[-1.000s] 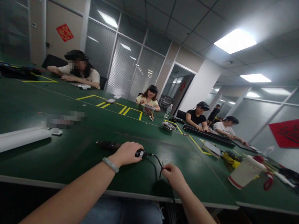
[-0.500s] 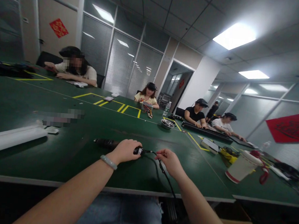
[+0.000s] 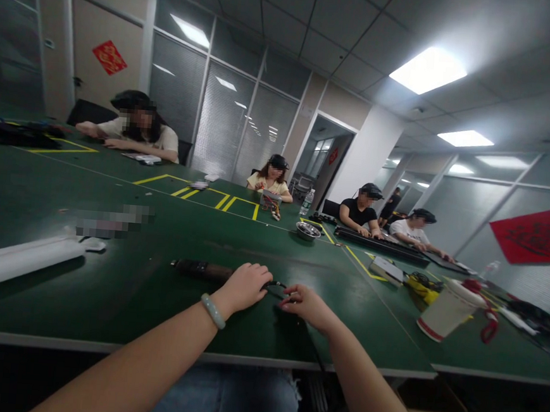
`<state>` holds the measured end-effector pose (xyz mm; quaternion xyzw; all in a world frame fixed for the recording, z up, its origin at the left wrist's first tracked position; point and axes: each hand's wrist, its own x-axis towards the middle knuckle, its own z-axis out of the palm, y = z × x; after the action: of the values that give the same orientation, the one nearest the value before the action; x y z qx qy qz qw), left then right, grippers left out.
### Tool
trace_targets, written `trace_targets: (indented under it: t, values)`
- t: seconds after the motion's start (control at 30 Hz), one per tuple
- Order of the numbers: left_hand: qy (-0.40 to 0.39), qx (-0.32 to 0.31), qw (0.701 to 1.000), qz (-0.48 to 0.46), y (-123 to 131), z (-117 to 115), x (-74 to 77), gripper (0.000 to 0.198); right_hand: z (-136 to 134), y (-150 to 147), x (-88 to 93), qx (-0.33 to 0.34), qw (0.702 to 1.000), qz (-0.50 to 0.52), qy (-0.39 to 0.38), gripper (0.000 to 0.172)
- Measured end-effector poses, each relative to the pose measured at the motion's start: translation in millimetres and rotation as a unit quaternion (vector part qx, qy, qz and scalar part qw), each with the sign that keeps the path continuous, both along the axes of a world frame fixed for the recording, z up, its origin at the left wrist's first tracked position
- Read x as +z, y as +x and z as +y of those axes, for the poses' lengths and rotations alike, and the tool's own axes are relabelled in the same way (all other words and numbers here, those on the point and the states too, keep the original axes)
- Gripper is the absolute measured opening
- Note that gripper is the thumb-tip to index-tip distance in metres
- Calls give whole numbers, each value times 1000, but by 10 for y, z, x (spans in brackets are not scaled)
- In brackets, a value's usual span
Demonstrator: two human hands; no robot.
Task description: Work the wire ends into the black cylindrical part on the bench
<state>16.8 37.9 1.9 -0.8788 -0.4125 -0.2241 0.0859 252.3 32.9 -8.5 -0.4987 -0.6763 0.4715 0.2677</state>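
A dark, slim electric screwdriver (image 3: pixel 203 269) lies on the green table in front of me, its narrow tip pointing left. My left hand (image 3: pixel 248 285), with a pale bangle at the wrist, is wrapped over the cord end and hides that part. From there a black cable (image 3: pixel 276 284) runs right to my right hand (image 3: pixel 308 305). The right thumb and fingers are curled around the cable, close beside the left fingertips. Past the right hand the cable drops toward the table's front edge.
A long white piece (image 3: pixel 23 262) lies at left. A metal bowl (image 3: pixel 308 231) and a water bottle (image 3: pixel 307 202) stand farther back. At right are a white cup (image 3: pixel 447 311) and a yellow bundle (image 3: pixel 423 287). Several people sit around the table (image 3: pixel 105 307).
My left hand has slid right along the screwdriver, covering its cord end. My right hand has shifted slightly, its fingers lower around the cable.
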Motion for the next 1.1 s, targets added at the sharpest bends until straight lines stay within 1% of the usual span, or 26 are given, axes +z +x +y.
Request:
trace_targets:
  t: [0.1, 0.23, 0.3, 0.4, 0.47, 0.53, 0.6, 0.67, 0.8, 0.87, 0.97, 1.1]
  values:
    - [4, 5, 1000, 9, 77, 17, -27, 11, 31, 8, -31, 6, 999, 40, -30, 46]
    - [-15, 19, 1000, 4, 96, 47, -49, 12, 46, 27, -58, 11, 1000, 15, -3, 35]
    - [-23, 24, 999, 4, 96, 55, -48, 12, 34, 16, -16, 21, 1000, -7, 17, 35]
    - [-29, 30, 999, 3, 99, 65, -40, 11, 42, -77, 117, 25, 998, -13, 52, 39]
    - [-31, 33, 999, 0, 100, 75, -35, 14, 94, -197, 204, 22, 996, 9, 88, 40]
    - [-34, 34, 999, -4, 97, 86, -32, 18, 183, -336, 240, 12, 992, 54, 118, 39]
    - [-38, 38, 999, -7, 90, 92, -27, 19, 285, -452, 205, -8, 986, 103, 129, 39]
    - [-39, 35, 999, -9, 81, 90, -21, 19, 368, -504, 107, -34, 983, 124, 128, 37]
    - [-37, 26, 999, -9, 75, 72, -6, 16, 396, -404, -119, -70, 989, 55, 119, 25]
    - [-38, 27, 999, -3, 86, 65, -4, 12, 354, -308, -180, -72, 990, 22, 118, 22]
    - [-31, 32, 999, 4, 113, 60, -11, 11, 278, -208, -194, -60, 989, -27, 134, 22]
    - [-26, 25, 999, 8, 131, 59, -33, 11, 214, -184, -177, -44, 980, -79, 177, 16]
